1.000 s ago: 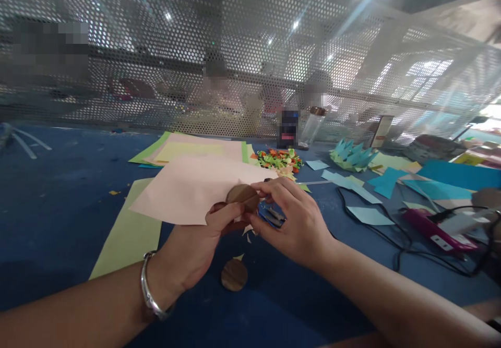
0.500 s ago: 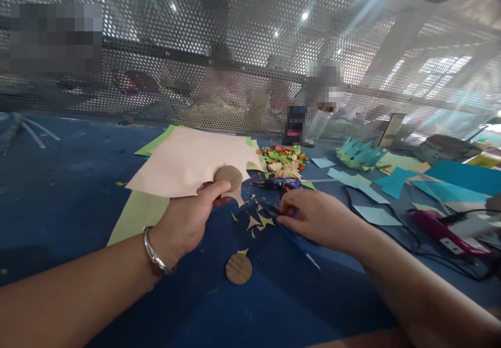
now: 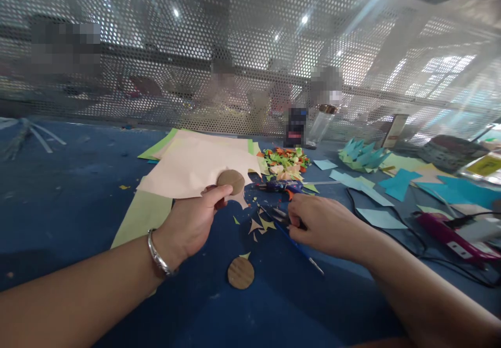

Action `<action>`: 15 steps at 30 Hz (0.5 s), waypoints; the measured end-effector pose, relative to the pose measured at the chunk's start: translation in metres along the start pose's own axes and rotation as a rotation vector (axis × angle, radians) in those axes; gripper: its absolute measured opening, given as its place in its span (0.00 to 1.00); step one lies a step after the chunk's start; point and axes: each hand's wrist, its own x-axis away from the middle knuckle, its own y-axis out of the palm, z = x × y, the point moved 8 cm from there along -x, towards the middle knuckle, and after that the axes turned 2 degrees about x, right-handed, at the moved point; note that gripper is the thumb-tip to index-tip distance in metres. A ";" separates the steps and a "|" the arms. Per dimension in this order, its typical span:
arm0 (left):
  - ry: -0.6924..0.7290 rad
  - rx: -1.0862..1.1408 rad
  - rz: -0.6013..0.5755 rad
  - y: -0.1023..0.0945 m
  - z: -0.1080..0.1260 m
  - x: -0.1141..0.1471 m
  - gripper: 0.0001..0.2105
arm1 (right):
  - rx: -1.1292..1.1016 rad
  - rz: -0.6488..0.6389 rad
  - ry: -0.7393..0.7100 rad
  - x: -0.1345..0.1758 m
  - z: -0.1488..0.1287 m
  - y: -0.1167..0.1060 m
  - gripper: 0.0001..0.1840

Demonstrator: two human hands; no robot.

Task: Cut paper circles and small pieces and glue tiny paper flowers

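Note:
My left hand, a silver bangle at its wrist, pinches a round cardboard disc against a large pale pink sheet of paper. That sheet's right edge has curved cuts. Fingers of my right hand are curled round the dark handles of scissors; the blades point left, low over the table. Beneath them lies a thin blue stick with a metal tip. Small paper scraps are scattered between my hands. A second cardboard disc lies nearer to me.
Beyond my right hand lies a blue glue gun beside a heap of colored paper clippings. A purple power strip with black cables is at right. Blue paper pieces and a spiky paper form stand behind. A perforated metal screen borders the table.
My right hand has moved slightly right with the scissors, and more of their metal shows. My left hand still holds the disc on the sheet. The whole view has shifted a little.

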 end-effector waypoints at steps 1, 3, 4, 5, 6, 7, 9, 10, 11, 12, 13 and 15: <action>0.001 0.004 0.002 0.000 0.000 0.000 0.06 | -0.010 0.011 0.008 -0.001 0.001 -0.001 0.04; 0.001 0.019 0.013 -0.002 0.000 0.000 0.06 | -0.044 0.033 0.035 -0.002 0.003 -0.004 0.06; -0.003 0.032 0.018 -0.002 0.000 -0.001 0.06 | -0.070 0.047 0.043 -0.003 0.004 -0.006 0.06; -0.009 0.049 0.020 -0.001 -0.001 0.000 0.06 | -0.104 0.063 0.044 -0.005 0.004 -0.008 0.07; -0.018 0.067 0.016 0.000 -0.001 0.000 0.06 | -0.146 0.081 0.037 -0.006 0.003 -0.010 0.07; -0.028 0.085 0.012 0.002 -0.001 0.001 0.06 | -0.194 0.099 0.028 -0.007 0.002 -0.012 0.08; -0.053 0.124 0.006 0.005 -0.001 0.004 0.05 | -0.304 0.129 0.023 -0.008 0.000 -0.015 0.08; -0.067 0.143 0.001 0.007 0.000 0.006 0.05 | -0.359 0.141 0.028 -0.009 -0.001 -0.016 0.09; -0.083 0.163 -0.004 0.009 0.000 0.008 0.05 | -0.409 0.150 0.033 -0.009 -0.003 -0.016 0.09; -0.102 0.180 -0.014 0.012 -0.001 0.011 0.05 | -0.455 0.157 0.035 -0.009 -0.005 -0.016 0.09; -0.119 0.194 -0.027 0.014 -0.001 0.013 0.05 | -0.489 0.166 0.026 -0.010 -0.008 -0.016 0.09; -0.147 0.208 -0.052 0.018 -0.003 0.017 0.05 | -0.540 0.189 -0.004 -0.010 -0.014 -0.015 0.08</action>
